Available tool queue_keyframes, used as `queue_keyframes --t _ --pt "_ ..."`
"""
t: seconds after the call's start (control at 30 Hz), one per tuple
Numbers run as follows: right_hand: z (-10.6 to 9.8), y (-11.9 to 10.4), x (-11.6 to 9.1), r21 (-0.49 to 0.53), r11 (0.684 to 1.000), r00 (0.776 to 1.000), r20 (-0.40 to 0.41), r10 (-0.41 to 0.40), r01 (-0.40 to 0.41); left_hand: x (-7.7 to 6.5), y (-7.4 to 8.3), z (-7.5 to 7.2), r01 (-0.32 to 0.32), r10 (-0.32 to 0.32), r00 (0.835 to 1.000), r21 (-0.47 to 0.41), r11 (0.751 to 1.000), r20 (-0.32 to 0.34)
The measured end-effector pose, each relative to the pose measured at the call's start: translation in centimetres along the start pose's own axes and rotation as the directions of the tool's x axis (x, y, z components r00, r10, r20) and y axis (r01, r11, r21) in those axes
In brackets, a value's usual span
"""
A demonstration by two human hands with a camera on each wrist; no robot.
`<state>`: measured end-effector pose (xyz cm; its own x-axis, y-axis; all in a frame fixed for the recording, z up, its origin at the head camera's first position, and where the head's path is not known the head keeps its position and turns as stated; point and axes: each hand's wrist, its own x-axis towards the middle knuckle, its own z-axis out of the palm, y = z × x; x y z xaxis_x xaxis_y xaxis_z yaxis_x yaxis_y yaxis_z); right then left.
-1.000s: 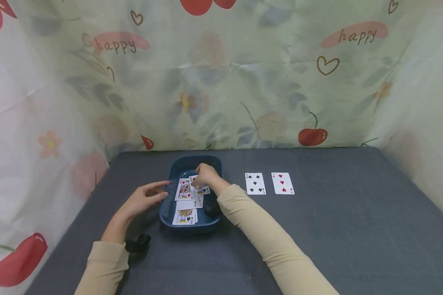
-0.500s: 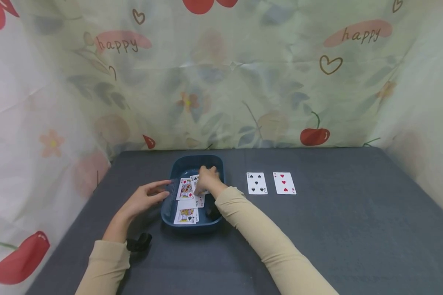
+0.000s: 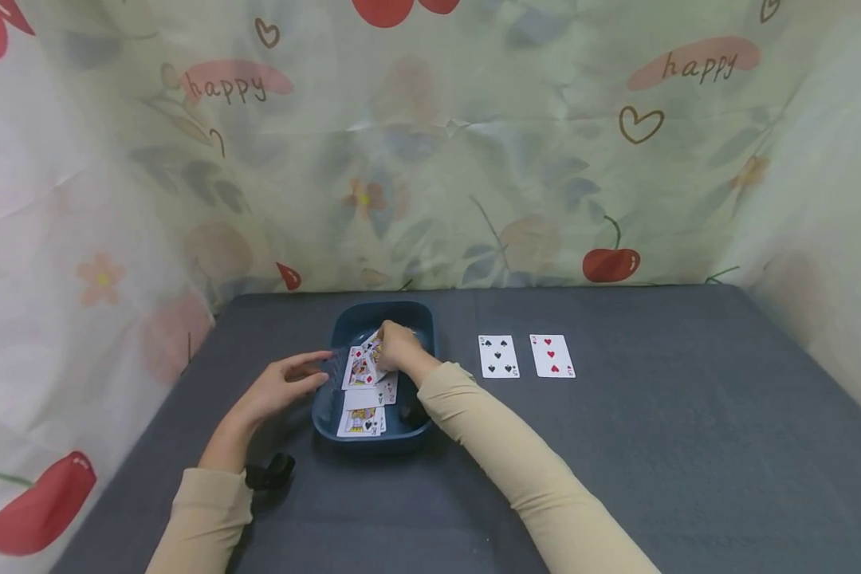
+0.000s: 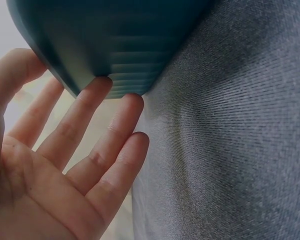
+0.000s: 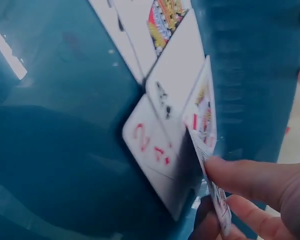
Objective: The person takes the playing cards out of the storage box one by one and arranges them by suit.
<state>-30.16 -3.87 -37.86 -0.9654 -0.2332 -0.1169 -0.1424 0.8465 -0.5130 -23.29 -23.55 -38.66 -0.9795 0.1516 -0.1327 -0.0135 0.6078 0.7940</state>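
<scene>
The left hand (image 3: 276, 391) rests at the left side of a dark blue tray (image 3: 373, 441). In the left wrist view its extended fingers (image 4: 125, 115) lie against the tray's outer wall. Inside the tray, the right hand (image 3: 403, 351) pinches a face playing card (image 5: 212, 185) between thumb and fingers. That card is tilted up on edge, partly hidden by the fingers. Beneath and beside it lie a red face card (image 3: 357, 371) with diamonds, an ace (image 3: 361, 399), a red two (image 5: 152, 150) and a black-suited face card (image 3: 359, 422), overlapping.
Right of the tray, a five of spades (image 3: 498, 356) and a three of hearts (image 3: 552, 355) lie face up, side by side, on the dark grey tablecloth (image 3: 617, 446). A printed curtain (image 3: 430, 159) hangs behind the table's far edge.
The right hand's grip has shifted on the face card, which is now tilted up, with its top leaning left. The left hand stays at the tray's side.
</scene>
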Motion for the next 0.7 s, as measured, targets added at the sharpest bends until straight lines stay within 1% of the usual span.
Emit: queue_keyframes --t 0.07,0.17,0.37,0.47,0.57,0.63,0.7 --pt "-0.3 -0.2 -0.1 0.011 1.0 1.0 -0.006 -0.016 0.016 0.0 0.0 0.0 0.0 0.0 1.0 0.0 1.0 0.0" --pt "-1.1 -0.3 -0.3 0.069 0.996 0.999 -0.016 -0.048 0.049 0.0 0.0 0.0 0.001 -0.001 1.0 -0.001 1.0 -0.002" --pt "-3.0 0.1 -0.7 0.17 0.978 0.993 -0.041 -0.112 0.117 0.1 0.0 0.0 0.003 -0.002 1.0 0.008 1.0 -0.004" --pt "-4.0 0.6 -0.9 0.244 0.961 0.992 -0.036 -0.122 0.127 0.2 0.0 0.1 -0.001 0.001 1.0 0.013 1.0 -0.007" --pt "-4.9 1.4 -1.3 0.334 0.932 0.99 -0.026 -0.14 0.141 0.1 0.0 0.1 -0.001 0.002 1.0 0.016 1.0 -0.01" --pt "-5.6 2.0 -1.6 0.374 0.915 0.988 -0.022 -0.154 0.151 0.1 0.1 0.1 -0.003 0.003 1.0 0.015 1.0 -0.008" --pt "-6.2 2.8 -2.0 0.393 0.905 0.986 -0.027 -0.165 0.162 0.0 0.1 0.1 0.001 -0.001 1.0 0.014 1.0 -0.009"
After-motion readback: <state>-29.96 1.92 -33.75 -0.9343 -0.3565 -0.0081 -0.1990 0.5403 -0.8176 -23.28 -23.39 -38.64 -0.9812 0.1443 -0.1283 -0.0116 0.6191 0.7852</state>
